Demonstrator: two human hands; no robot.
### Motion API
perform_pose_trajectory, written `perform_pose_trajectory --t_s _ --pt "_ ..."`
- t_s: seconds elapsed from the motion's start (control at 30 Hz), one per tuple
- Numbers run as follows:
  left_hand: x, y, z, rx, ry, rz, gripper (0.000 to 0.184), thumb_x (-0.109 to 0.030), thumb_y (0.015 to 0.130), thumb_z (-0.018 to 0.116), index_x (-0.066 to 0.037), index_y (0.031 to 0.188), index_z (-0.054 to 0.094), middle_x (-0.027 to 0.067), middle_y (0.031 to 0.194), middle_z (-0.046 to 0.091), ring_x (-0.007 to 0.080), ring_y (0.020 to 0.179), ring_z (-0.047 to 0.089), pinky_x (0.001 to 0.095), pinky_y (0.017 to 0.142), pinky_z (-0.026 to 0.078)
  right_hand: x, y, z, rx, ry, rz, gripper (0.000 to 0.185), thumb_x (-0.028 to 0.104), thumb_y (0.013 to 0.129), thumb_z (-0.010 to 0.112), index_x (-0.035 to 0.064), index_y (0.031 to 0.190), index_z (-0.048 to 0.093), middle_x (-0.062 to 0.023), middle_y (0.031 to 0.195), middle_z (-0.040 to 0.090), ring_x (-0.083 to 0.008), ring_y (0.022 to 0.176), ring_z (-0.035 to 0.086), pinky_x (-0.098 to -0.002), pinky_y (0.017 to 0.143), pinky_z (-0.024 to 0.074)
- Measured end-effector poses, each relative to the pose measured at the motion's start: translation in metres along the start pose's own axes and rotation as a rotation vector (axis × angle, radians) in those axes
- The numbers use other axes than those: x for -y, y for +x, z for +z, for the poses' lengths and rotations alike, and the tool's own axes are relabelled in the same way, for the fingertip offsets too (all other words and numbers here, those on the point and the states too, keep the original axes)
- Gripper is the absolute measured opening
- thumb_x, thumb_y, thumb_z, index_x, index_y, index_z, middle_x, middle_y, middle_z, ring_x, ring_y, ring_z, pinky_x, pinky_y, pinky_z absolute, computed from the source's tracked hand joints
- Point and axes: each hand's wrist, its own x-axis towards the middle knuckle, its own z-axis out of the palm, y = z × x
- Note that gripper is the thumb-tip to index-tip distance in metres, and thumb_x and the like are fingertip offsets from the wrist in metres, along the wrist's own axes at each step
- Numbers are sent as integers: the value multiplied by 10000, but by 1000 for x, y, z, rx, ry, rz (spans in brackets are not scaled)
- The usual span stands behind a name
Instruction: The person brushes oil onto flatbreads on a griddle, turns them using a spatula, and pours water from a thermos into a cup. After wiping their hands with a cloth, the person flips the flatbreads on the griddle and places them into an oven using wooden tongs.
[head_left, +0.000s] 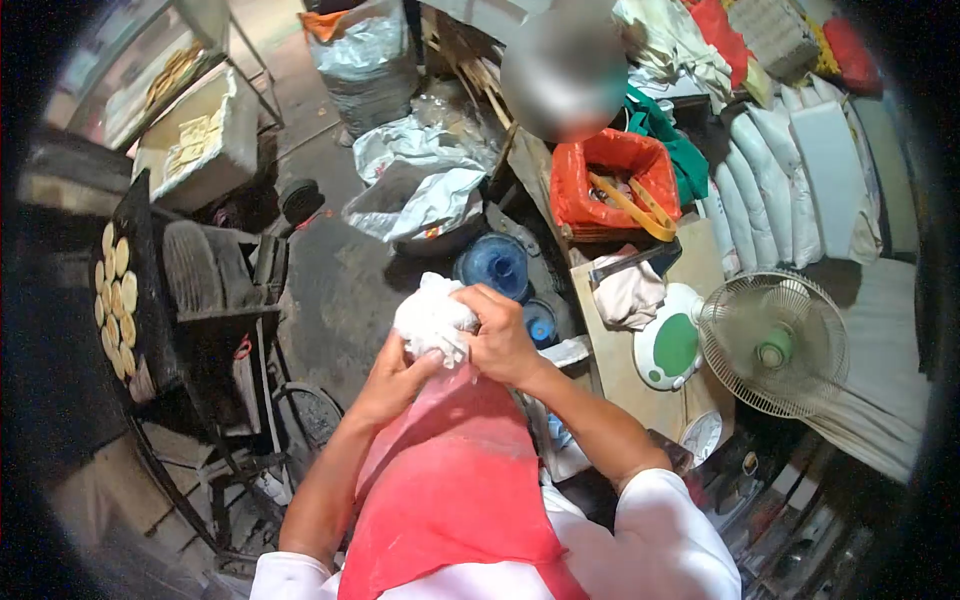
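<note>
A bunched-up white cloth (432, 312) is held between both hands, in front of the pink-red apron (450, 500). My left hand (393, 380) grips its lower left side, the thumb pressed against the folds. My right hand (502, 338) is closed on the right side of the cloth, fingers curled over it from above. Beyond the hands stands a translucent blue water jug (492, 266). Whether anything lies inside the cloth is hidden.
Round flatbreads (117, 300) lie on a dark griddle (150, 290) at left. A foam box (195, 140) holds more pieces. Open sacks (425, 190) stand ahead. At right, a table carries a fan (773, 342), a pink cloth (628, 290) and a red-lined container (610, 190).
</note>
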Motion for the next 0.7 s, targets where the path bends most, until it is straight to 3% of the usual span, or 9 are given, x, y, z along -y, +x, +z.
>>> perform_pose_trajectory --t_s 0.07,0.13,0.2,0.27,0.33,0.47,0.53,0.6,0.7 --pt "4 53 10 -16 478 188 625 -76 823 679 -55 1399 439 68 1266 558 181 1157 544 344 975 449 -30 18 -18 -50 7 40 296 27 734 690 -9 1022 630 -142 917 645 -264 790 654 -326 678 508" --pt "-4 101 23 -11 470 156 522 -38 803 655 -27 1309 527 54 1170 611 177 1062 586 332 925 474 -64 24 -33 -94 9 77 270 8 756 680 -9 1021 629 -122 928 657 -222 806 661 -308 682 511" --pt "-5 153 32 40 312 181 485 -27 796 624 -22 1275 541 44 1133 625 162 1023 586 321 893 482 -99 27 -45 -119 139 296 353 -24 813 642 0 1160 588 -90 1006 657 -140 850 651 -266 709 514" --pt "-11 202 45 0 302 55 444 -31 799 598 -12 1241 562 32 1086 639 134 971 593 300 843 495 -87 29 -71 -205 534 502 573 -21 868 603 3 1403 398 -116 1126 611 -124 877 638 -249 724 521" --pt "-2 254 58 -173 189 -25 338 -77 854 596 -20 1187 588 31 1015 655 116 885 608 282 746 504 -130 3 -84 -350 268 520 504 -11 879 606 -10 1357 446 -119 1105 621 -119 864 634 -248 728 518" --pt "12 353 81 -204 145 -66 268 -80 893 598 -20 1153 586 69 1017 671 146 871 638 300 730 516 -198 -68 -135 -359 -317 688 340 16 904 604 -40 1228 515 -92 967 627 -127 817 633 -251 726 526" --pt "16 393 104 -219 102 -69 264 -51 884 611 -11 1144 591 82 1001 678 160 832 653 309 705 531 -221 -83 -146 -393 -248 766 329 21 910 602 -40 1221 513 -86 938 620 -129 807 629 -256 717 528" --pt "23 426 126 -202 71 -24 216 -132 924 615 -33 1113 581 78 969 677 177 796 645 322 609 528 -235 -92 -150 -421 -179 844 318 26 917 600 -41 1215 511 -80 908 613 -131 797 625 -260 709 530" --pt "36 476 148 -135 169 -40 286 -124 909 636 -25 1166 558 103 1021 673 199 847 661 353 638 546 -251 -90 -146 -559 80 935 337 44 928 602 -33 1234 487 -86 893 609 -133 762 615 -268 687 527"
